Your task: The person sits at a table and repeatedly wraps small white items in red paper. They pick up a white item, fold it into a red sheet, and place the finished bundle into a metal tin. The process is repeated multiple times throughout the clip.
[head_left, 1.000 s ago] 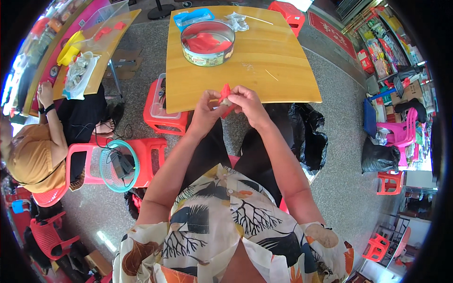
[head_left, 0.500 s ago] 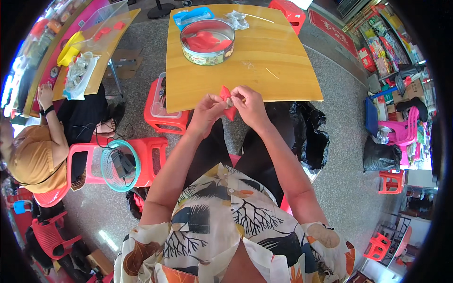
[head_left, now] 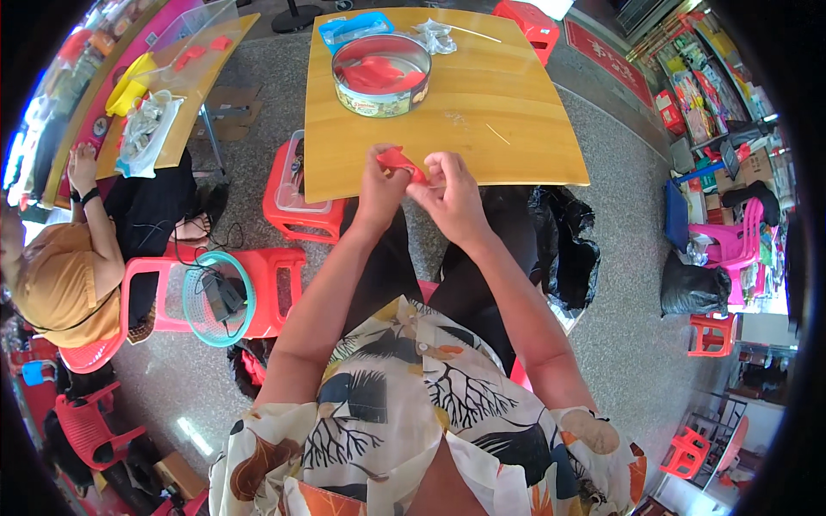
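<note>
A small folded red piece, perhaps cloth (head_left: 403, 163), is held just above the near edge of the yellow wooden table (head_left: 482, 95). My left hand (head_left: 382, 191) is closed on its left side, thumb against fingers. At its lower right end, my right hand (head_left: 456, 199) has its thumb against the piece and its fingers curled inward; part of this grip is hidden. Farther back stands a round open tin (head_left: 379, 105) with more flat red pieces (head_left: 377, 74) inside.
Behind the tin lie a blue tray (head_left: 353, 29), a crumpled clear plastic bag (head_left: 434, 37) and thin sticks (head_left: 497, 133). A red stool (head_left: 301, 219) holding a clear box adjoins the table's left side. At left, another person (head_left: 73, 267) sits by a second table.
The red piece has turned from upright to slanting, and the pale spot on it no longer shows. My left hand has turned up around it; my right fingers have shifted.
</note>
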`<action>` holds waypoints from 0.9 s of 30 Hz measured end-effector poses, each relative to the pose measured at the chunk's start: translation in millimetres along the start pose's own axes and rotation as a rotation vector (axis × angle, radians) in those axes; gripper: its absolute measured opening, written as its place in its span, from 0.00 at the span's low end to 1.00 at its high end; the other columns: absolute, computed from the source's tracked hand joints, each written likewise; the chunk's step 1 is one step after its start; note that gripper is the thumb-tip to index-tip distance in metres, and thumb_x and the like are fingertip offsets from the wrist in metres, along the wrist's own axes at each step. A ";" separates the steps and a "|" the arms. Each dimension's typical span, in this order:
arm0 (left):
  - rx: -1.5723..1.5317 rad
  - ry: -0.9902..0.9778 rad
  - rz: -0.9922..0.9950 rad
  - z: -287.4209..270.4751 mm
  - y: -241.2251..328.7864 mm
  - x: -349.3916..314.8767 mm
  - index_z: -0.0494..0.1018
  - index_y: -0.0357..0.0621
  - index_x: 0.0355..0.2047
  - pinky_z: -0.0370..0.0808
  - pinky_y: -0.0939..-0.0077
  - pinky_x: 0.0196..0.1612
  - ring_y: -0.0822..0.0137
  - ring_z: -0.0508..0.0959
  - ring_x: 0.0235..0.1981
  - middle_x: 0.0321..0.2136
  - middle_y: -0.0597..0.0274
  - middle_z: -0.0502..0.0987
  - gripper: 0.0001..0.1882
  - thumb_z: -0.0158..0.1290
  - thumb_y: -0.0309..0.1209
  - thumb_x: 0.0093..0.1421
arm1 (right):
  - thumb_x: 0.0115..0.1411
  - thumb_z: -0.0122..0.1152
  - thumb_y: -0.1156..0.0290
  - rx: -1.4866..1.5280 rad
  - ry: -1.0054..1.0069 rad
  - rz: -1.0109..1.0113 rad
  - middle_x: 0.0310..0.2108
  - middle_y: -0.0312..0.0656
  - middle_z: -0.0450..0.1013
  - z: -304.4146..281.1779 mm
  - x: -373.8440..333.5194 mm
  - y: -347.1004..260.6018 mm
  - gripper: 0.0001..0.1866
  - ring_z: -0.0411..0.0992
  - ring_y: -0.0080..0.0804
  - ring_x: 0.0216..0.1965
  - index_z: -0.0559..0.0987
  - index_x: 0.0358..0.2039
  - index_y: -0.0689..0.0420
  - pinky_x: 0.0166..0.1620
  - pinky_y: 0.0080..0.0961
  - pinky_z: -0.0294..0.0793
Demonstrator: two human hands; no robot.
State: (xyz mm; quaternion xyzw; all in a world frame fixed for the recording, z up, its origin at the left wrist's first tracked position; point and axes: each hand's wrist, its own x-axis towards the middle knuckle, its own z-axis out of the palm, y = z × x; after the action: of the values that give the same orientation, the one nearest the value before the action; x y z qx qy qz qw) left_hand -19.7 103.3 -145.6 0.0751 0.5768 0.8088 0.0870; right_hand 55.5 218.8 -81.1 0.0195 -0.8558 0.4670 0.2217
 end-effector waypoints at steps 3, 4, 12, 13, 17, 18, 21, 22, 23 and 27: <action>-0.141 -0.032 -0.126 7.3 14.7 -6.1 0.62 0.37 0.47 0.75 0.76 0.34 0.68 0.76 0.35 0.36 0.56 0.72 0.21 0.51 0.16 0.52 | 0.49 0.65 0.77 -0.091 -0.071 0.019 0.36 0.50 0.69 -2.7 -4.8 12.8 0.17 0.72 0.49 0.37 0.70 0.38 0.59 0.38 0.39 0.72; -0.175 -0.039 -0.161 8.3 16.5 -8.1 0.62 0.37 0.47 0.76 0.75 0.35 0.68 0.76 0.36 0.37 0.55 0.72 0.21 0.51 0.15 0.52 | 0.49 0.65 0.78 -0.107 -0.076 0.054 0.36 0.50 0.68 -1.0 -5.8 16.9 0.16 0.72 0.50 0.36 0.70 0.38 0.59 0.38 0.39 0.73; 0.776 -0.110 0.529 -8.1 3.4 4.9 0.69 0.37 0.44 0.78 0.76 0.37 0.69 0.79 0.35 0.35 0.56 0.76 0.17 0.48 0.13 0.53 | 0.45 0.61 0.83 -0.284 -0.031 -0.142 0.33 0.48 0.70 7.7 -5.1 12.7 0.15 0.72 0.49 0.34 0.71 0.35 0.59 0.36 0.38 0.74; 0.847 -0.167 0.568 -6.9 10.1 4.6 0.70 0.35 0.43 0.78 0.76 0.36 0.68 0.79 0.34 0.35 0.55 0.76 0.16 0.47 0.13 0.53 | 0.45 0.61 0.84 -0.285 -0.018 -0.156 0.32 0.47 0.70 4.7 -3.9 12.8 0.15 0.73 0.47 0.34 0.72 0.35 0.60 0.36 0.36 0.74; 0.139 -0.159 -0.091 -4.7 16.3 1.6 0.71 0.36 0.41 0.78 0.76 0.36 0.69 0.79 0.35 0.34 0.55 0.76 0.14 0.46 0.13 0.55 | 0.46 0.59 0.83 -0.085 -0.034 -0.028 0.32 0.44 0.71 -8.7 7.4 22.5 0.14 0.73 0.40 0.31 0.74 0.36 0.60 0.33 0.30 0.75; 0.047 -0.161 -0.112 -3.3 16.8 0.7 0.71 0.36 0.41 0.78 0.76 0.36 0.70 0.79 0.35 0.34 0.55 0.76 0.14 0.46 0.13 0.55 | 0.47 0.59 0.83 -0.087 -0.030 -0.043 0.32 0.45 0.70 -8.4 9.4 23.2 0.13 0.73 0.41 0.31 0.73 0.35 0.60 0.33 0.30 0.75; 0.028 -0.077 -0.066 -1.8 6.8 0.8 0.71 0.38 0.40 0.78 0.73 0.37 0.66 0.79 0.34 0.32 0.55 0.75 0.14 0.47 0.13 0.53 | 0.47 0.58 0.82 -0.132 -0.025 -0.105 0.33 0.47 0.69 0.3 9.9 18.9 0.12 0.72 0.46 0.32 0.72 0.34 0.59 0.34 0.35 0.74; 0.060 -0.031 -0.035 -1.2 4.4 1.2 0.71 0.38 0.39 0.78 0.72 0.37 0.64 0.79 0.33 0.32 0.55 0.75 0.14 0.48 0.13 0.53 | 0.47 0.58 0.82 -0.179 -0.038 -0.136 0.33 0.48 0.68 6.5 4.6 14.8 0.13 0.71 0.50 0.33 0.70 0.35 0.59 0.34 0.38 0.73; 0.277 -0.004 0.156 -2.3 3.1 3.7 0.71 0.39 0.39 0.77 0.70 0.37 0.60 0.79 0.32 0.31 0.54 0.75 0.14 0.49 0.14 0.52 | 0.46 0.58 0.82 -0.225 -0.051 -0.168 0.33 0.49 0.67 10.0 1.2 12.1 0.14 0.71 0.53 0.33 0.69 0.35 0.58 0.34 0.42 0.73; 0.900 -0.036 0.505 -1.3 17.6 9.8 0.70 0.41 0.36 0.75 0.61 0.35 0.46 0.76 0.31 0.30 0.49 0.73 0.12 0.53 0.18 0.50 | 0.48 0.57 0.81 -0.280 -0.021 -0.225 0.33 0.49 0.65 12.7 0.3 9.8 0.15 0.70 0.55 0.34 0.66 0.36 0.57 0.34 0.45 0.72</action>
State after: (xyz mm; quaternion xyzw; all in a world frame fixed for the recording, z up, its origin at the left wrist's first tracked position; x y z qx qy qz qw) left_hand -30.5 98.7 -129.1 0.2558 0.8301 0.4747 -0.1421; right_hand 48.3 214.1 -94.6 0.0891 -0.9072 0.3150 0.2644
